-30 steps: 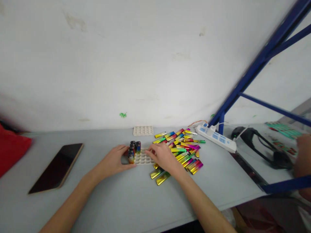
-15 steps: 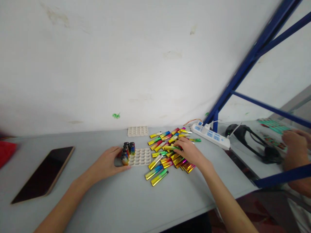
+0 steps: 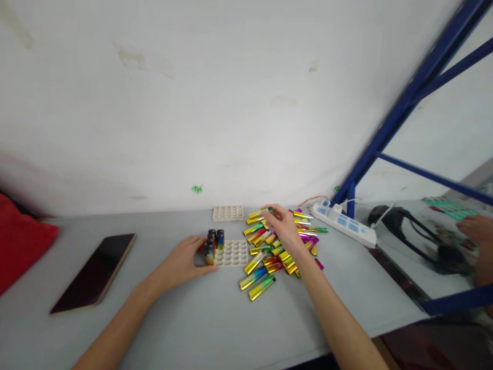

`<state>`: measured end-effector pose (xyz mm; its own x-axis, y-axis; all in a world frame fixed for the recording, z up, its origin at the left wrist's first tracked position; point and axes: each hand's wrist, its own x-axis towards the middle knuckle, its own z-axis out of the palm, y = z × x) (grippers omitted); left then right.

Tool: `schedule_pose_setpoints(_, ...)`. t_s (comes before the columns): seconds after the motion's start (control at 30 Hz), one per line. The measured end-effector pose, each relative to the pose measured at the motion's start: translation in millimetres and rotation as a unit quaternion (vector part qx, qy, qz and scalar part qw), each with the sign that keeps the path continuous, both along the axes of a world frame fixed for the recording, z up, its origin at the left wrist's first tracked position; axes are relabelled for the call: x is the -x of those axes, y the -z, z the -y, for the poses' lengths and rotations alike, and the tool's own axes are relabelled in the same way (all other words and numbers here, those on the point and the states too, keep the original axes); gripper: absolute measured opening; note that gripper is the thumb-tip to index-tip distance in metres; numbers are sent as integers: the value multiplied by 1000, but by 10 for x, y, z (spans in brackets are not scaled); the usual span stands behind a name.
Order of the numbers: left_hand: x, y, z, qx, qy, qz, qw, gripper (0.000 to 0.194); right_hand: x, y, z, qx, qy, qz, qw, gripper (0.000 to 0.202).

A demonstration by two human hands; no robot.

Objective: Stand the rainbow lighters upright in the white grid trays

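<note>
Lighters with metallic yellow, green, red and blue bodies lie in a loose pile (image 3: 269,252) on the grey table. My right hand (image 3: 283,226) is over the far left of the pile, fingertips closed on a yellow-green lighter (image 3: 257,213). Left of the pile sits a pale tray (image 3: 234,253) with rows of round hollows. Several lighters (image 3: 214,245) stand upright at its left end, black tops up. My left hand (image 3: 188,261) curls around that end, thumb along the tray's near edge; its other fingers are partly hidden behind the lighters.
A second pale tray (image 3: 228,213) lies by the wall. A dark phone (image 3: 94,272) and red cloth (image 3: 25,244) are at left. To the right are a white power strip (image 3: 344,223), black headset (image 3: 419,239), blue metal frame (image 3: 400,110) and another person's hand (image 3: 475,231).
My right hand has moved left and away from me across the pile, carrying the yellow-green lighter. My left hand stays by the tray. The whole view has shifted slightly.
</note>
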<state>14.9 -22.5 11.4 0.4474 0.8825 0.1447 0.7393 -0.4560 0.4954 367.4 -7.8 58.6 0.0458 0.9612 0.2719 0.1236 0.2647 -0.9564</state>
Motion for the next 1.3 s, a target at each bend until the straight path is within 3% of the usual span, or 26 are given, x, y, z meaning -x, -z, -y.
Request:
schedule_pose_setpoints(0.13,-2,10,6,-3,6,5,1000,56,369,79,-83,13,-19,-71,997,67)
schedule_pose_setpoints(0.27,-14,-15,20,2,11,6,1000,53,554,315,25,42,-99,-26,994,58)
schedule_pose_setpoints(0.37,-19,-37,30,8,8,3,1000,52,606,416,121,53,-97,12,994,49)
schedule_pose_setpoints(0.57,-1,3,11,10,-3,3,1000,56,619,337,231,-6,-7,158,987,51)
schedule_pose_setpoints(0.87,-23,-25,27,-2,-1,-6,1000,54,702,314,275,10,17,224,974,35)
schedule_pose_setpoints(1.03,-38,-30,42,0,-3,-5,1000,51,678,367,306,-28,-31,232,972,34)
schedule_pose_setpoints(1.17,-46,-30,58,-2,-2,-5,1000,49,672,354,351,-103,-66,299,946,42)
schedule_pose_setpoints(1.3,-63,-51,84,8,-4,-5,1000,50,685,339,373,-78,-90,347,930,48)
